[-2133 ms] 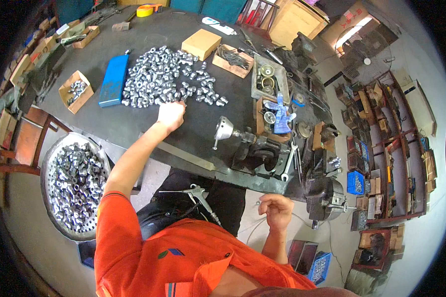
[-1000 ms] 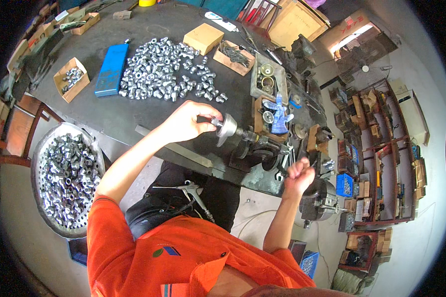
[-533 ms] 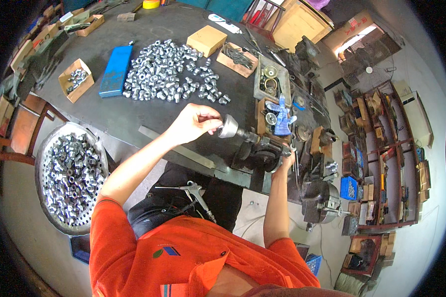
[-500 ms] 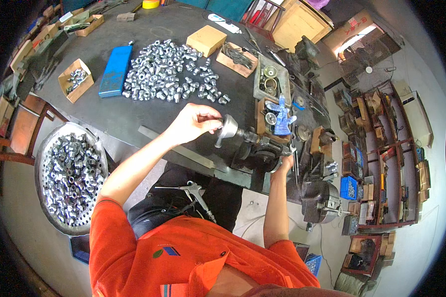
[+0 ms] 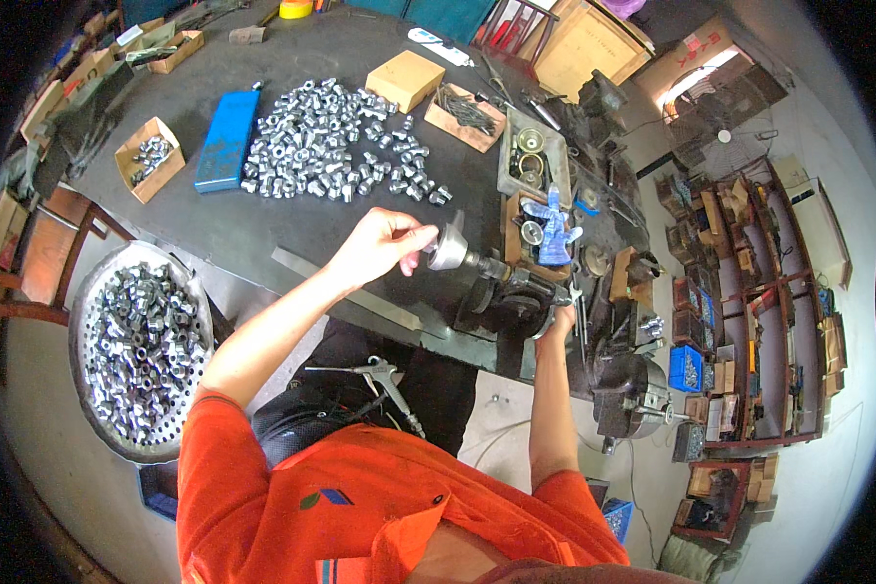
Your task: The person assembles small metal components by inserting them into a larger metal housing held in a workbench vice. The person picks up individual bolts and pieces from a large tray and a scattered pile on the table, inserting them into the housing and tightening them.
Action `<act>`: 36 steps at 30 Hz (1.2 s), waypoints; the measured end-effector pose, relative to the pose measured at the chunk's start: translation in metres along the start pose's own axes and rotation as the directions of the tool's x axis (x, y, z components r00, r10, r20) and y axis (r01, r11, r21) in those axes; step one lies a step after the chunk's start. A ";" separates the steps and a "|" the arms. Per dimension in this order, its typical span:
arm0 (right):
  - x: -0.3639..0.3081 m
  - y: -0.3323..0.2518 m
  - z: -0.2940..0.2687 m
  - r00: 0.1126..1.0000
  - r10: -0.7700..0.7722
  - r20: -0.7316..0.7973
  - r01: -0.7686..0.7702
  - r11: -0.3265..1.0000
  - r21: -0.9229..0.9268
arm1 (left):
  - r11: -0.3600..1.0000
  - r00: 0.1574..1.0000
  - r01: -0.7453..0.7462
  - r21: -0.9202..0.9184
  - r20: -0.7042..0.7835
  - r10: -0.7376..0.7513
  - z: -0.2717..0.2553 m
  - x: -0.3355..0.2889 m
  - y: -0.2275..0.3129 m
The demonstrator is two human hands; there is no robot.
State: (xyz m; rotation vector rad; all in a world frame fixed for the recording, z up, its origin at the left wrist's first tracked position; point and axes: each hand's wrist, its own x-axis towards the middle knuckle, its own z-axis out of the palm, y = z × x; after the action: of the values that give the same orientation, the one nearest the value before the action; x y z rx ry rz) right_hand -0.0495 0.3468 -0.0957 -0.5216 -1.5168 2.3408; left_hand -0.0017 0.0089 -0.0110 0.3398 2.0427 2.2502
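My left hand (image 5: 387, 243) is at the open face of a metal chuck (image 5: 448, 251), thumb and forefinger pinched together. Whatever sits between those fingertips is too small and hidden to name. The chuck is mounted on a dark bench-top spindle machine (image 5: 506, 304) at the near edge of the workbench. On the machine's right end, my right hand (image 5: 559, 321) is closed around a part that the hand itself mostly covers. Beyond the left hand lies a wide pile of shiny hex metal fittings (image 5: 311, 141).
A perforated round pan (image 5: 197, 428) full of darker fittings stands left, below bench height. On the bench (image 5: 253, 229) are a blue box (image 5: 226, 141), small cardboard trays and a blue glove (image 5: 557, 234). An air gun (image 5: 389, 384) lies across my lap. A bench grinder (image 5: 628, 397) stands right.
The chuck has turned: the arm that hung below it no longer shows there, and a part now juts above. My left hand has shifted slightly; the right hand stays at the machine's end.
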 end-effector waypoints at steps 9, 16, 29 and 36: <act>-0.009 -0.076 0.032 0.905 -0.413 0.104 0.404 0.909 0.100 | 0.993 0.989 0.119 0.022 -0.089 -0.117 0.001 -0.002 0.006; -0.074 -0.065 -0.026 0.915 -0.313 0.254 0.283 0.948 0.146 | 0.987 0.982 0.154 0.056 -0.122 -0.146 -0.001 -0.007 0.004; 0.066 -0.023 -0.009 0.943 -0.315 0.102 0.331 0.904 -0.270 | 0.954 0.949 0.176 0.241 -0.300 -0.100 -0.075 -0.076 0.023; -0.018 -0.082 -0.005 0.826 -0.481 0.293 0.438 0.876 0.203 | 0.557 0.444 0.760 0.337 -0.894 -0.065 -0.158 -0.248 0.062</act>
State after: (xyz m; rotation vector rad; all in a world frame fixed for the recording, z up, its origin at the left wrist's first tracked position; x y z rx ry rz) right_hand -0.0268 0.3749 -0.0202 0.2757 -1.4102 2.1784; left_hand 0.2099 -0.2033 0.0106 -1.4017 2.8376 1.1501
